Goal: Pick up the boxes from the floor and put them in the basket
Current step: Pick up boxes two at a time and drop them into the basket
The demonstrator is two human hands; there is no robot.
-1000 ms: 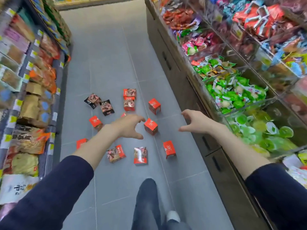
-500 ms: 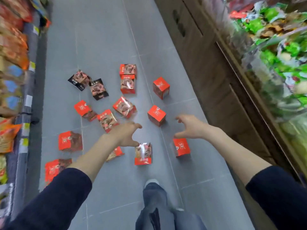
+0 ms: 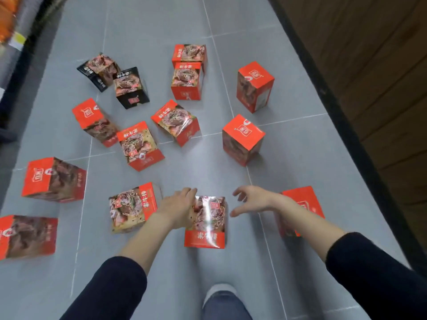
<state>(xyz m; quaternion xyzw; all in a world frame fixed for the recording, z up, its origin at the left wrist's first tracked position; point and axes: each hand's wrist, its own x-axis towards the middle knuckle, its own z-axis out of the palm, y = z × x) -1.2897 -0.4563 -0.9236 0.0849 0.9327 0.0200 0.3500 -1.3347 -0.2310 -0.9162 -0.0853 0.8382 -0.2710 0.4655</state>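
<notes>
Red boxes (image 3: 242, 139) and 2 black boxes (image 3: 131, 88) lie scattered on the grey tiled floor (image 3: 150, 24) beside a wooden cabinet (image 3: 369, 88). The nearest box (image 3: 208, 229) lies flat just ahead of the person's shoe (image 3: 219, 291). The left hand (image 3: 178, 209) rests on its left edge; whether that grip has closed on it I cannot tell. The right hand (image 3: 251, 200) hovers just beside its right edge, grip released, fingers spread, holding nothing.
</notes>
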